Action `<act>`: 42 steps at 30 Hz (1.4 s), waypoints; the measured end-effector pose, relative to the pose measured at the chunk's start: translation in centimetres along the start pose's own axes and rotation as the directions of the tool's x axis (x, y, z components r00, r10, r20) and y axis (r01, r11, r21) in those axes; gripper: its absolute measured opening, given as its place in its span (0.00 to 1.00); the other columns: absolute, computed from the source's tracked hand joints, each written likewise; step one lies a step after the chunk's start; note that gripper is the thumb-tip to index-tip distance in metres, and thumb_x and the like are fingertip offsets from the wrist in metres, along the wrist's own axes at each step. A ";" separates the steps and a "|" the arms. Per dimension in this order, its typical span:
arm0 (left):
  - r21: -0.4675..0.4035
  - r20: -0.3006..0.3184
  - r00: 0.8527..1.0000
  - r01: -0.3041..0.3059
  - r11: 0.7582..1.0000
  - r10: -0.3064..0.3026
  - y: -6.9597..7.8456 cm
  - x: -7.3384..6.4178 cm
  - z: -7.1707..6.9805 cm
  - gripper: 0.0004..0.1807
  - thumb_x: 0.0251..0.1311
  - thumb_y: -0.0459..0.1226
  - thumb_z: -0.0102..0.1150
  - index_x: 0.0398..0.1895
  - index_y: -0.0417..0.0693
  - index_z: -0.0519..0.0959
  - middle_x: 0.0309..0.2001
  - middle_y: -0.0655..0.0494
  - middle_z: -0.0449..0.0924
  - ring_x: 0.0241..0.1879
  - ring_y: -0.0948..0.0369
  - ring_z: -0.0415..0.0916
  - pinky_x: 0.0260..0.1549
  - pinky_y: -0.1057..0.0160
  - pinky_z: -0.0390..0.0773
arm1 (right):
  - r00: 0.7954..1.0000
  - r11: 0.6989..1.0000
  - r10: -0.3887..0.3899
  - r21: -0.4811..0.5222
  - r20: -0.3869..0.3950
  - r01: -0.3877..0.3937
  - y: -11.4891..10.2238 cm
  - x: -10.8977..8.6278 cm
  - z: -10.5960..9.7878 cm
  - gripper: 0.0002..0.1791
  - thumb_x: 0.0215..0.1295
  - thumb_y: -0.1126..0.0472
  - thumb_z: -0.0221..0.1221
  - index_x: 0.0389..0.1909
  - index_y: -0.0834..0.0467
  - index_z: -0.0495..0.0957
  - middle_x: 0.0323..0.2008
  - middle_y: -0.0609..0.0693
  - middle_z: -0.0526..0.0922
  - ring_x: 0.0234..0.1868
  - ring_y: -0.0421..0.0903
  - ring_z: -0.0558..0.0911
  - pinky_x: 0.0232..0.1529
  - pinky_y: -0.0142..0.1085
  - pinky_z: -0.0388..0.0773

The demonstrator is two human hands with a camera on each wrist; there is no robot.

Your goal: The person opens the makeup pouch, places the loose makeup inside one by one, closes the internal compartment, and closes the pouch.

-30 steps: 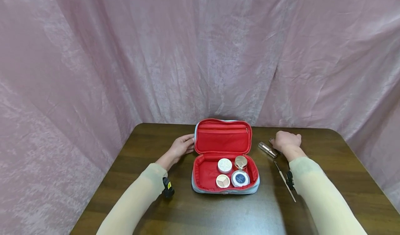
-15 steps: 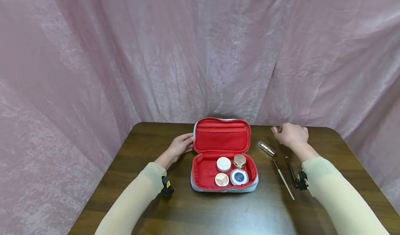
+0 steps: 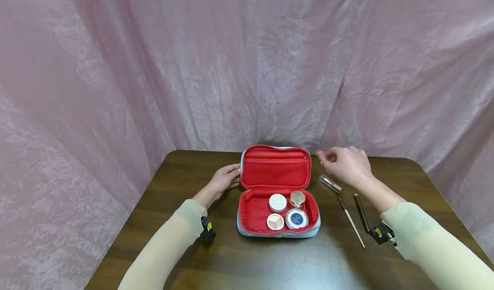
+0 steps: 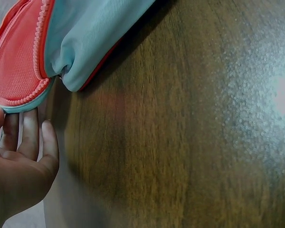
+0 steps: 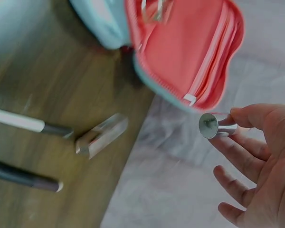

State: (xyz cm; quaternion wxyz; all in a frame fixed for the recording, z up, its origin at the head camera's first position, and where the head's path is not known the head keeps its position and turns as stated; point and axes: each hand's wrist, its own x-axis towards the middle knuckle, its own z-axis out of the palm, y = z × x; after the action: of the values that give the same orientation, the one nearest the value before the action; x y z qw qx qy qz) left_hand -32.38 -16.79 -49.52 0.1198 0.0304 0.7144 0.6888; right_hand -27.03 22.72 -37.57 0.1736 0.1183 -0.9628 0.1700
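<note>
A light-blue makeup bag with a red lining lies unzipped, its lid raised. My left hand pinches the lid's left edge, thumb on the inner side and fingers behind it. Inside the bag are a white round jar, a gold-lidded jar, a three-part cream palette and a white compact with a dark blue centre. Right of the lid, my right hand is raised over the table, pinching a small cosmetic tube with a round silver end between thumb and fingers.
A shiny lipstick-like tube lies right of the bag. Beside it are a pale-handled makeup brush and a dark-handled brush. Pink velvet curtain hangs behind the wooden table.
My right hand has lifted the small tube from the table's back right and moved left toward the bag, uncovering the dark brush. My left hand stays at the lid.
</note>
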 end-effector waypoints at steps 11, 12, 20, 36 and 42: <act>-0.012 -0.013 1.000 0.020 1.000 -0.020 0.3 0.0 0.1 0.21 0.78 0.37 0.53 0.70 0.43 0.75 0.48 0.50 0.86 0.43 0.60 0.83 0.60 0.42 0.75 | 0.995 0.993 -0.085 0.084 0.058 0.080 -4.8 -0.2 -0.9 0.12 0.69 0.47 0.63 0.33 0.49 0.90 0.25 0.37 0.86 0.36 0.51 0.81 0.43 0.55 0.69; -0.013 -0.015 1.000 0.022 1.000 -0.022 0.4 0.0 0.1 0.21 0.78 0.38 0.53 0.70 0.43 0.75 0.48 0.50 0.86 0.43 0.60 0.83 0.60 0.42 0.75 | 0.993 0.992 -0.088 0.097 0.077 0.080 -5.2 -0.2 -0.9 0.11 0.68 0.48 0.63 0.33 0.49 0.90 0.25 0.38 0.86 0.35 0.49 0.81 0.42 0.54 0.69; 0.006 -0.002 1.000 0.018 1.000 -0.018 0.6 0.1 0.2 0.21 0.78 0.38 0.53 0.70 0.45 0.75 0.51 0.48 0.85 0.45 0.58 0.84 0.59 0.43 0.76 | 0.958 0.978 -0.044 0.207 0.284 -0.016 -8.7 -0.2 -0.1 0.12 0.65 0.45 0.65 0.36 0.49 0.88 0.27 0.38 0.84 0.28 0.42 0.79 0.33 0.43 0.74; 0.027 0.003 1.000 -0.002 1.000 0.002 1.0 0.1 0.4 0.21 0.78 0.38 0.53 0.70 0.43 0.75 0.51 0.47 0.85 0.45 0.58 0.84 0.59 0.42 0.75 | 0.842 0.993 -0.097 0.105 0.531 0.048 -15.9 -0.5 5.5 0.21 0.63 0.49 0.67 0.11 0.49 0.77 0.11 0.43 0.75 0.20 0.42 0.76 0.30 0.42 0.70; 0.027 0.006 1.000 -0.005 1.000 0.005 1.0 0.2 0.4 0.21 0.78 0.38 0.52 0.69 0.42 0.75 0.50 0.47 0.86 0.44 0.59 0.84 0.59 0.41 0.75 | 0.804 0.993 -0.109 0.104 0.584 0.058 -16.7 -0.8 7.7 0.24 0.67 0.48 0.63 0.11 0.50 0.76 0.12 0.45 0.76 0.19 0.43 0.78 0.31 0.42 0.71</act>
State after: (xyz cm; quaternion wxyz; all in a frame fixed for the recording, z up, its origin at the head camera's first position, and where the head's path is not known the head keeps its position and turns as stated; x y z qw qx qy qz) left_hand -32.62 -16.30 -48.60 0.1200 0.0360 0.7230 0.6794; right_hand -23.73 4.79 -39.85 -0.1306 0.2144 -0.9553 0.1562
